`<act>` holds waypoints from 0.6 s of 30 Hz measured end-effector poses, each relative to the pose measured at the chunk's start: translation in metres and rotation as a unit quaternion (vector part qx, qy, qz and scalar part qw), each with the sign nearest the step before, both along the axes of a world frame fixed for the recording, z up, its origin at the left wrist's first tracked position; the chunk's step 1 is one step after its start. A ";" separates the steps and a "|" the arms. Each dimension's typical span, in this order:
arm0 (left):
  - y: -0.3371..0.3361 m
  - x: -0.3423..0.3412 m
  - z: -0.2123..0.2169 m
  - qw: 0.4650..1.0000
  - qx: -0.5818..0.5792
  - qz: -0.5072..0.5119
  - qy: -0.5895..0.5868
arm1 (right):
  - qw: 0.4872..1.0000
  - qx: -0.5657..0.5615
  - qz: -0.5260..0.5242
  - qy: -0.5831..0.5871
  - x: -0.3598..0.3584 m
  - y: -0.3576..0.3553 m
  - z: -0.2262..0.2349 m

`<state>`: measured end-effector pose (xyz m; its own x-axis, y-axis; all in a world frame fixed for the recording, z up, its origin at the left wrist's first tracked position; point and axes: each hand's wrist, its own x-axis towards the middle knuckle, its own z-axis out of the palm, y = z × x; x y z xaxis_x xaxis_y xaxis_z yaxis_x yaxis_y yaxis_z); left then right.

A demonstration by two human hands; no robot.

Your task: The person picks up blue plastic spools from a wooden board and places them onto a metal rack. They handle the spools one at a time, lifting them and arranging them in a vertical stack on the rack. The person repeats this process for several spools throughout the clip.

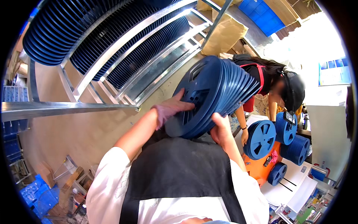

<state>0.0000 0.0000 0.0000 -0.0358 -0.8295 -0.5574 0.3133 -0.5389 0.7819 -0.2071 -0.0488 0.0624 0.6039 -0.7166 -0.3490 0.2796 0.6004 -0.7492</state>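
Workshop with racked blue discs (52, 33)

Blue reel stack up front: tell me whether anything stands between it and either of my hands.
Nothing visible does: the left hand touches the near face of the blue reel stack, and the right hand meets its lower edge.

A white short-sleeved shirt (107, 183) is worn at the bottom of the frame, partly covered by a black apron (179, 168) with black straps (129, 211). Near the wrist of the left hand (174, 106), a mauve covering (162, 115) is worn.
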 end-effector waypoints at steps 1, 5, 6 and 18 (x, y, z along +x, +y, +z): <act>-0.003 -0.006 0.001 0.999 0.019 -0.012 0.040 | 0.999 -0.011 0.005 0.033 0.007 0.004 0.001; 0.006 -0.010 0.011 0.979 0.029 0.057 0.192 | 0.993 -0.031 0.083 0.082 0.021 0.011 0.011; 0.005 -0.003 -0.002 0.954 -0.019 0.016 0.299 | 0.993 -0.025 0.077 0.082 0.024 0.010 0.012; 0.062 0.057 0.039 0.894 -0.129 0.177 0.391 | 0.995 0.036 -0.070 -0.069 -0.033 -0.015 -0.026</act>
<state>0.0570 0.0621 0.0387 -0.0405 -0.9632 -0.2657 0.9338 -0.1311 0.3329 -0.2398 -0.0637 0.0367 0.5462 -0.7731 -0.3224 0.4611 0.5988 -0.6548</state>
